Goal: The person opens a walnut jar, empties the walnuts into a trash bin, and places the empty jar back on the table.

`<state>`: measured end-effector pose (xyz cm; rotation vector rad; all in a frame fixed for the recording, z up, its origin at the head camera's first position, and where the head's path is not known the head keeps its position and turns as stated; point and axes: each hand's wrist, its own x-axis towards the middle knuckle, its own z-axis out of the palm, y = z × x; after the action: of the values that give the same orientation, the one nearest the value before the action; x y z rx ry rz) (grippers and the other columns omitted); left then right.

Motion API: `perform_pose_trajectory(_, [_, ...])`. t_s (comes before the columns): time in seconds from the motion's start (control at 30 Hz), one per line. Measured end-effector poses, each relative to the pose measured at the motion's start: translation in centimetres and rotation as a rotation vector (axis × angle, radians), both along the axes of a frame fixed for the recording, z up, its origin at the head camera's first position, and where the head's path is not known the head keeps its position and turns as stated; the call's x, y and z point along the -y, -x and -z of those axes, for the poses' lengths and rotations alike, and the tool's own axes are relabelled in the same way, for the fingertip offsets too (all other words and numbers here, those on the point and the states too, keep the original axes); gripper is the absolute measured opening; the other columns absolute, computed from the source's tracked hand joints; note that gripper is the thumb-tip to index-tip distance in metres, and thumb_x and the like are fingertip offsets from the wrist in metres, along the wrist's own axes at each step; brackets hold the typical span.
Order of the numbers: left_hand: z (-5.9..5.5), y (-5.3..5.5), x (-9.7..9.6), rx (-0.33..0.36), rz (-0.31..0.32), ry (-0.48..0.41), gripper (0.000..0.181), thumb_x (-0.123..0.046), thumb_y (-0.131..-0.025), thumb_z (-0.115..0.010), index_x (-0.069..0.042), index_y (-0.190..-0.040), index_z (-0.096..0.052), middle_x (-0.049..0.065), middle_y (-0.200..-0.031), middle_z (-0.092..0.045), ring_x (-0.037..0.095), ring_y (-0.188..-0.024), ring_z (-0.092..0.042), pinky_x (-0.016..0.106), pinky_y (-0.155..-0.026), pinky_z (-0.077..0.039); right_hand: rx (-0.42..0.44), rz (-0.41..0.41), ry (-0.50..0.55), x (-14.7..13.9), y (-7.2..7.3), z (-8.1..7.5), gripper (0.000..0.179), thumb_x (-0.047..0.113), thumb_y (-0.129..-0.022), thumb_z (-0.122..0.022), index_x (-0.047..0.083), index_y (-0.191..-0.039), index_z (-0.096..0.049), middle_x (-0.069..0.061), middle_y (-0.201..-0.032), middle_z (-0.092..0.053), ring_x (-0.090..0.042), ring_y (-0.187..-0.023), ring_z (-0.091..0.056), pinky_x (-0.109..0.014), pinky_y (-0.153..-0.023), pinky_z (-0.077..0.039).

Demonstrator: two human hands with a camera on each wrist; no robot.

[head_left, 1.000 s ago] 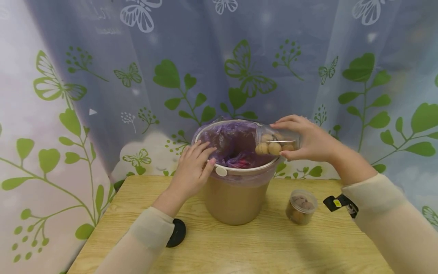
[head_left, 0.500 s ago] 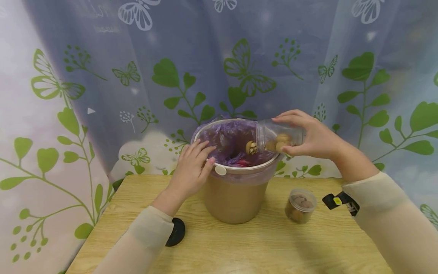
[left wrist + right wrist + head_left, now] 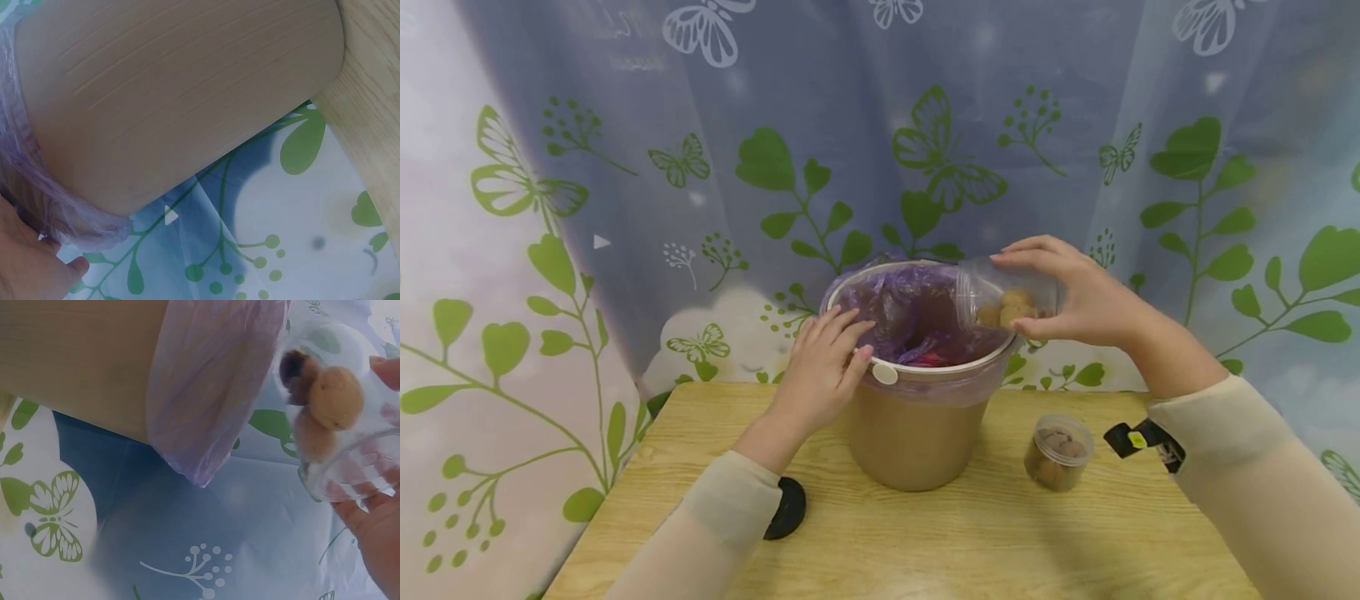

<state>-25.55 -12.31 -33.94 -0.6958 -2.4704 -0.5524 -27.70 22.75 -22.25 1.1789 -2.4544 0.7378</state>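
Observation:
In the head view my right hand (image 3: 1078, 292) grips a clear plastic jar (image 3: 973, 287) from its closed end. The jar lies tipped on its side, its mouth over the bucket's right rim. A few round tan nuts, which look like walnuts (image 3: 336, 398), sit inside it in the right wrist view. My left hand (image 3: 823, 367) rests with extended fingers on the left rim of the brown bucket (image 3: 917, 442). A purple plastic bag (image 3: 880, 304) lines the bucket and folds over its edge. Something red (image 3: 931, 358) shows inside; the bottom is hidden.
A second clear jar (image 3: 1058, 454), lidless with brown contents, stands on the wooden table (image 3: 925, 542) right of the bucket. A black disc (image 3: 787, 510) lies partly under the left forearm. Behind hangs a curtain (image 3: 850, 108) printed with leaves and butterflies.
The nuts at the jar's mouth have fallen into the bucket, one seen mid-fall half a second ago. Fewer remain in the jar. The left hand has stayed put.

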Motion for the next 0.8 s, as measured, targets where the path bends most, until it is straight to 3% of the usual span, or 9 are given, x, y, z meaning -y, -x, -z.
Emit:
perform_pose_trajectory(0.1, [-0.02,-0.01,-0.02,0.005,-0.001,0.003,0.065,-0.056,-0.107,-0.018,-0.016,-0.145,-0.052,0.010,-0.154,-0.043,0.030,-0.150,-0.024,0.055,-0.121,-0.008,0.006,0.020,-0.031,0.17,-0.16,-0.20,0.070,0.011,-0.079,-0.085,0.016,-0.142,-0.057,-0.005,-0.143,-0.048,-0.032,-0.135,-0.039,-0.062,-0.104,-0.035])
perform_pose_trajectory(0.27, [-0.03,0.01,-0.03,0.005,0.001,0.001,0.063,-0.054,-0.107,-0.020,-0.015,-0.145,-0.052,0.010,-0.154,-0.043,0.031,-0.150,-0.024,0.055,-0.121,-0.008,0.106,0.073,-0.161,0.25,-0.22,-0.15,0.067,0.020,-0.081,-0.084,0.022,-0.143,-0.056,-0.004,-0.142,-0.047,-0.035,-0.135,-0.038,-0.067,-0.104,-0.031])
perform_pose_trajectory(0.57, [-0.03,-0.03,-0.05,0.006,0.002,0.003,0.061,-0.053,-0.108,-0.020,-0.016,-0.145,-0.052,0.010,-0.154,-0.043,0.031,-0.150,-0.023,0.055,-0.121,-0.008,0.117,0.071,-0.132,0.20,-0.14,0.23,0.068,0.019,-0.080,-0.085,0.020,-0.142,-0.057,-0.004,-0.143,-0.047,-0.036,-0.136,-0.037,-0.069,-0.109,-0.025])
perform_pose_trajectory(0.8, [0.07,0.08,-0.07,0.000,0.003,0.002,0.061,-0.052,-0.108,-0.021,-0.015,-0.145,-0.052,0.011,-0.154,-0.043,0.031,-0.149,-0.024,0.057,-0.120,-0.009,0.118,0.062,-0.138,0.11,-0.20,0.18,0.068,0.019,-0.080,-0.085,0.021,-0.142,-0.057,-0.004,-0.142,-0.047,-0.035,-0.135,-0.038,-0.068,-0.107,-0.028])
